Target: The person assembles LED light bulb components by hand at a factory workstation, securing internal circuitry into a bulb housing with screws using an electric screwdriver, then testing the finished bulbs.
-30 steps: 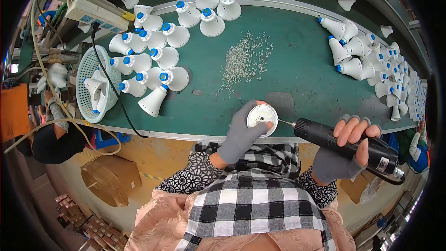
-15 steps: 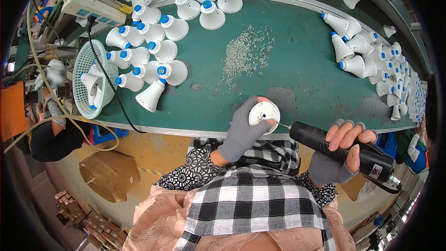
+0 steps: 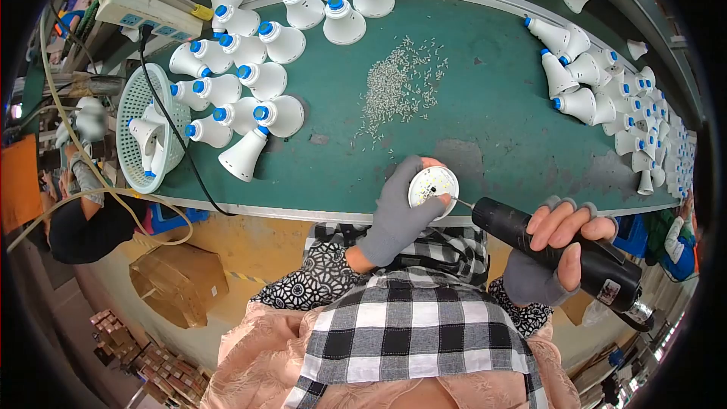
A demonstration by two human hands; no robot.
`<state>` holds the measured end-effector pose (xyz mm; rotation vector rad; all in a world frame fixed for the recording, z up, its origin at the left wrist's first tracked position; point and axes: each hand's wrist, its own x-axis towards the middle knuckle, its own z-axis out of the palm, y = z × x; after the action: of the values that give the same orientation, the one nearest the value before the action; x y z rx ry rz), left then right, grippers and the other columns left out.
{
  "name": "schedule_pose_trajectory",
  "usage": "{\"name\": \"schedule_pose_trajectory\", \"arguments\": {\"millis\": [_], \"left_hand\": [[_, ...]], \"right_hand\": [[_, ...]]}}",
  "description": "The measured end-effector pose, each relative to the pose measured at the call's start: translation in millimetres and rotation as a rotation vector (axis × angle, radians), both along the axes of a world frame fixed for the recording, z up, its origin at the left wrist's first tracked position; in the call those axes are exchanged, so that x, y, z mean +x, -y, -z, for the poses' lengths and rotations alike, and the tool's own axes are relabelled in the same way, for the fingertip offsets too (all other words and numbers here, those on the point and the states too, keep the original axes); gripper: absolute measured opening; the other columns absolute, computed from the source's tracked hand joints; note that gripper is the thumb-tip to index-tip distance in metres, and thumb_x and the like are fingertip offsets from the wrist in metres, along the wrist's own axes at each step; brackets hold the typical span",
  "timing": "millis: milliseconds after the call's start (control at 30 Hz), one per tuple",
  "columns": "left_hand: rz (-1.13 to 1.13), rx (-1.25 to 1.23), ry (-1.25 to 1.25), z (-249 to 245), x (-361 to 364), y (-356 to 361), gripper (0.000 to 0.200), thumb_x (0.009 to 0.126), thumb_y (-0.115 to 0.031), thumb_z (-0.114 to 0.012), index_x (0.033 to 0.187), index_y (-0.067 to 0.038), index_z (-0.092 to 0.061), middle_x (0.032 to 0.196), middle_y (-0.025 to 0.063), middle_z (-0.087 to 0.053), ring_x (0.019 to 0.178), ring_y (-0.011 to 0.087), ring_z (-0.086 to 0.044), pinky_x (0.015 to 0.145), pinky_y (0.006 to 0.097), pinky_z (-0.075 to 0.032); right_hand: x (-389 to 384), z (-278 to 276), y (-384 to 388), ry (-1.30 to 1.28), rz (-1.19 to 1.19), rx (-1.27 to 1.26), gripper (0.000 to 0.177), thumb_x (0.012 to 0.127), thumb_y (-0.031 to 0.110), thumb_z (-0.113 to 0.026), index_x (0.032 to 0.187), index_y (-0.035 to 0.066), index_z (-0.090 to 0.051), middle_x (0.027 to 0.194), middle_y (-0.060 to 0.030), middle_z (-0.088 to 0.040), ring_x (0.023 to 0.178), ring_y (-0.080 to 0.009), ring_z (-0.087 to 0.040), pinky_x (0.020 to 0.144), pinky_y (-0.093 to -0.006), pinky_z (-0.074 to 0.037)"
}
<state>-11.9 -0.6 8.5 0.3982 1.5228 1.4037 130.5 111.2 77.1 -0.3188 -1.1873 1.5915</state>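
My left hand (image 3: 401,208), in a grey fingerless glove, holds a round white lamp part (image 3: 438,180) at the bench's front edge, its open face with small yellow spots turned up. The thumb lies on that face. My right hand (image 3: 556,246), gloved the same way, is wrapped round a black electric screwdriver (image 3: 503,221). The tool's thin bit points left and ends close to the lamp part's right rim, near my left thumb; whether it touches is too small to tell. A scattered pile of small screws (image 3: 394,85) lies on the green bench beyond my hands.
White housings with blue ends (image 3: 265,81) stand and lie at the left, beside a pale green basket (image 3: 180,125) holding several more. Many others (image 3: 579,106) crowd the right side. A black cable (image 3: 178,132) crosses the bench's left part. Another person's arm (image 3: 89,182) shows at far left.
The view has shifted very slightly. My left hand and the lamp part sit a little further right. My grip on the screwdriver looks nearly the same.
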Motion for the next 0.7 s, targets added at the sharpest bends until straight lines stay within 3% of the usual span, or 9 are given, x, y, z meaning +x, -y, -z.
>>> {"name": "schedule_pose_trajectory", "arguments": {"millis": [567, 700], "left_hand": [[-0.017, -0.007, -0.002, 3, 3, 2, 0.040, 0.078, -0.013, -0.070, 0.115, -0.005, -0.057, 0.102, 0.0050, -0.063, 0.091, 0.0116, -0.063, 0.079, 0.0267, -0.052], [0.011, 0.038, -0.115, 7, 0, 2, 0.040, 0.078, -0.012, -0.071, 0.115, -0.006, -0.056, 0.101, 0.0047, -0.063, 0.090, 0.0115, -0.062, 0.078, 0.0267, -0.052]], "right_hand": [[-3, -5, -2, 0.123, -0.210, 0.015, 0.035, 0.085, 0.007, -0.068, 0.102, 0.012, -0.038, 0.081, -0.0060, -0.054, 0.067, -0.0197, -0.058, 0.072, -0.0421, -0.049], [-10, -12, -2, 0.102, -0.195, -0.031, 0.033, 0.084, 0.004, -0.068, 0.100, 0.011, -0.040, 0.079, -0.0054, -0.053, 0.064, -0.0178, -0.056, 0.069, -0.0372, -0.049]]}}
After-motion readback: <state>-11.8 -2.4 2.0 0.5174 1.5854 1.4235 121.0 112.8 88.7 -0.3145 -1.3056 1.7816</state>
